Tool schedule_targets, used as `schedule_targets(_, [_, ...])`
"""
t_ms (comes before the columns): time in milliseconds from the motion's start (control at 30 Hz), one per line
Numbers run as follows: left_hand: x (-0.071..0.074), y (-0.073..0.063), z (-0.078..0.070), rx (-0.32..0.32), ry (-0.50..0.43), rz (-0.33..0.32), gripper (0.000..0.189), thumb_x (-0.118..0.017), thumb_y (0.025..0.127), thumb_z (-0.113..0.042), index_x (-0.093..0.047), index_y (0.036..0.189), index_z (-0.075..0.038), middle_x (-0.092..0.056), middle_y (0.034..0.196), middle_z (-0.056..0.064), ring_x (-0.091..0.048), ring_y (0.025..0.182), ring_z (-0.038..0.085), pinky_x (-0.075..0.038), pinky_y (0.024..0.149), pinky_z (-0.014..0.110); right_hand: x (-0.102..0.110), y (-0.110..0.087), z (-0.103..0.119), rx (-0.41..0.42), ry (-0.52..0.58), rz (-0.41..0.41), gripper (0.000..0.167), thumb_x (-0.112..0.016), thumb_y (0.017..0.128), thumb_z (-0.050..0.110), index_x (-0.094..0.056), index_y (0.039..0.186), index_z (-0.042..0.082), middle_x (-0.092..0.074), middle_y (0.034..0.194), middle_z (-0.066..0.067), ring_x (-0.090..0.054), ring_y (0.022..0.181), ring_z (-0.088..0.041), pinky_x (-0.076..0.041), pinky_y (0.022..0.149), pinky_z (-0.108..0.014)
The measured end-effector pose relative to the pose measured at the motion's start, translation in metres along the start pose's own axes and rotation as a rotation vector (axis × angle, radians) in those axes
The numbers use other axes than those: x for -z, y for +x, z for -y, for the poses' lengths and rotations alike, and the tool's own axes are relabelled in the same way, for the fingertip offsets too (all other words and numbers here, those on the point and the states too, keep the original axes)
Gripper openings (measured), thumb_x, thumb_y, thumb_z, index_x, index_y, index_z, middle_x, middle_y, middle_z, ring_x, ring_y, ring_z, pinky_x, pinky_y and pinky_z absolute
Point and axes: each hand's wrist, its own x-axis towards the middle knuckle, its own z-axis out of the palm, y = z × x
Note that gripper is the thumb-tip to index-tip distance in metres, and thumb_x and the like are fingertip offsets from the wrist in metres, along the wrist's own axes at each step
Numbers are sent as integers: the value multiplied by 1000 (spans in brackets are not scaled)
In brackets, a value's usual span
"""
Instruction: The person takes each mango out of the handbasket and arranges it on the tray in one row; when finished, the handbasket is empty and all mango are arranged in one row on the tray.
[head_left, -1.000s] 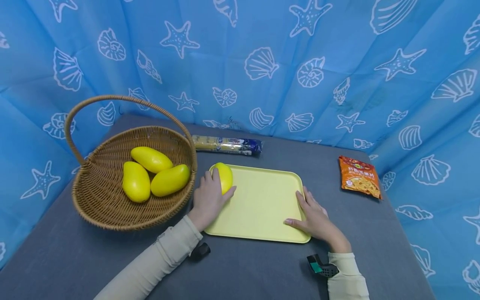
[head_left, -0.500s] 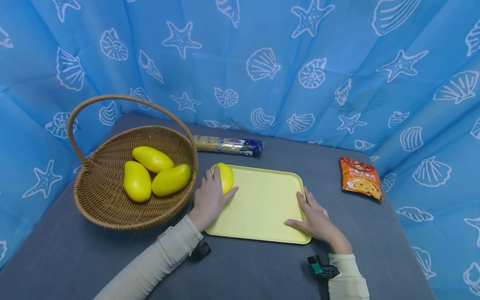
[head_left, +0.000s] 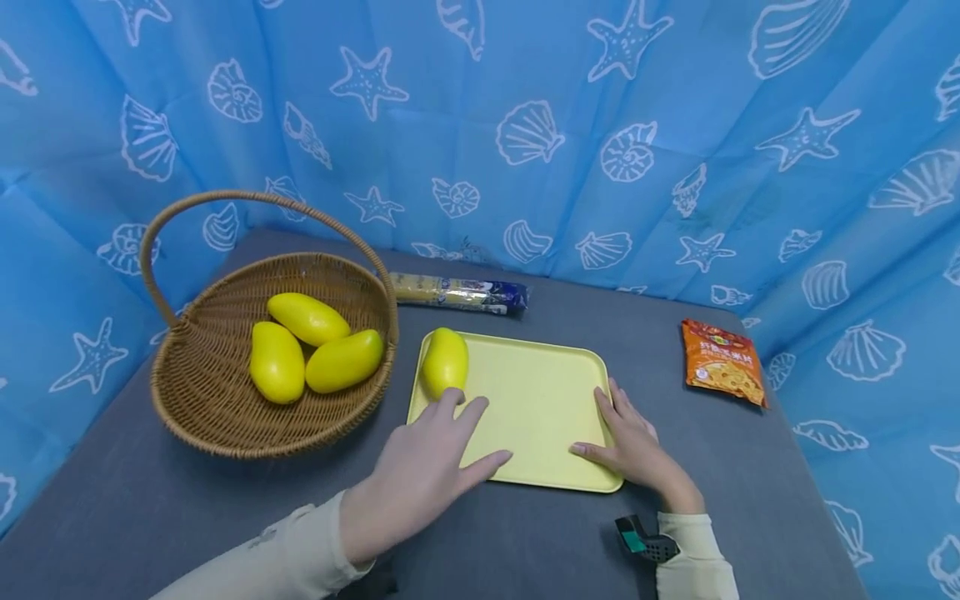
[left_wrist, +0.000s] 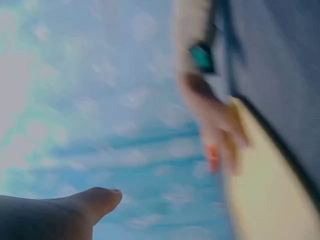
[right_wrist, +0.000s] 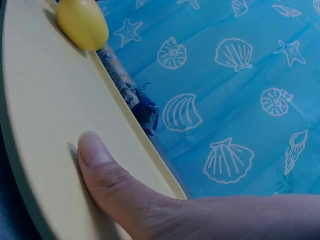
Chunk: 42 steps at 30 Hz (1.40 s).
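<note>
A yellow mango [head_left: 446, 362] lies at the left end of a pale yellow tray [head_left: 532, 408]. My left hand [head_left: 420, 467] hovers over the tray's near left corner, fingers spread and nothing in its grasp, its fingertips overlapping the mango's lower end in the head view. At the tray's right edge rests my right hand [head_left: 633, 442], fingers fairly straight along the rim and thumb [right_wrist: 97, 155] laid on the tray's surface. Several more mangoes [head_left: 276, 363] sit in a brown wicker basket [head_left: 202, 417] to the left. The left wrist view is blurred.
Behind the tray lies a long clear packet [head_left: 461, 293] with a blue end. An orange snack bag [head_left: 723, 362] is at the right on the grey tabletop [head_left: 525, 550]. The basket's tall handle [head_left: 262, 197] arches up. A blue shell-print curtain [head_left: 480, 125] encloses the back and sides.
My left hand has let go of the mango and drawn back toward the near side, fingers spreading. The mango stays on the tray. My right hand keeps its place at the tray's edge.
</note>
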Motion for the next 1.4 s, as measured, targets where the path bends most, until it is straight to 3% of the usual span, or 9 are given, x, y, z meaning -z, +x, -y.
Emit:
schedule_targets(133, [47, -14, 7, -75, 54, -119, 49, -60, 86, -57, -62, 116, -18, -60, 98, 2, -50, 62, 8, -31, 40, 15, 4, 0, -2, 1, 1, -5, 103, -64, 82, 60, -16, 153, 3, 0, 159, -21, -5, 143, -47, -15, 101, -71])
schedule_targets(233, [73, -10, 29, -69, 111, -222, 45, -66, 86, -50, -64, 114, -14, -63, 96, 5, -54, 64, 13, -36, 40, 18, 8, -1, -3, 3, 7, -9, 103, -65, 82, 59, -16, 152, 2, 0, 159, -22, -5, 143, -47, -14, 101, -72])
schedule_targets(333, [87, -2, 58, -40, 136, -245, 41, -68, 86, -41, -64, 113, -10, -63, 94, 9, -55, 62, 17, -38, 39, 23, 9, -1, -4, -1, 14, -5, 103, -64, 82, 59, -15, 153, 3, 1, 159, -21, -4, 143, -46, -14, 101, -72])
schedule_targets(467, [96, 16, 99, -13, 101, -134, 32, -64, 91, -32, -64, 113, -10, -61, 95, 8, -52, 61, 16, -39, 43, 26, 5, -1, -5, -1, 19, -1, 102, -62, 83, 60, -15, 153, 5, 1, 159, -20, -3, 144, -45, -13, 101, -72])
schedule_targets(567, [95, 29, 126, -10, 72, -9, 30, -64, 91, -26, -63, 116, -9, -59, 100, 9, -52, 63, 16, -42, 47, 26, 2, -2, -5, 8, 44, -3, 100, -63, 83, 59, -16, 153, 5, 1, 159, -20, -3, 144, -45, -13, 100, -73])
schedule_targets(700, [89, 37, 148, -8, 64, 173, 43, -66, 90, -25, -56, 130, -12, -55, 111, 15, -51, 60, 15, -40, 46, 26, -3, -2, -4, 14, 50, 8, 100, -64, 83, 58, -17, 153, 5, 0, 159, -20, -4, 144, -45, -14, 99, -73])
schedule_targets(933, [82, 51, 157, -13, 80, 320, 61, -72, 86, -27, -48, 140, -15, -51, 117, 25, -50, 55, 16, -42, 45, 27, -2, 1, -3, 26, 53, -8, 99, -64, 83, 57, -17, 153, 4, 0, 159, -20, -4, 144, -44, -13, 99, -72])
schedule_targets(1167, [67, 59, 162, -113, 95, 443, 65, -79, 79, -29, -53, 135, -11, -49, 122, 25, -55, 77, 21, -49, 59, 32, -1, 0, -5, 18, 49, 6, 99, -63, 83, 58, -16, 153, 6, 1, 160, -19, -4, 144, -44, -14, 99, -73])
schedule_targets(1400, [58, 60, 165, -73, 66, 504, 68, -79, 77, -24, -50, 137, -8, -46, 124, 26, -54, 75, 21, -48, 59, 31, -1, -1, -5, 17, 55, -1, 99, -64, 83, 59, -17, 153, 6, 0, 160, -20, -5, 144, -44, -14, 99, -73])
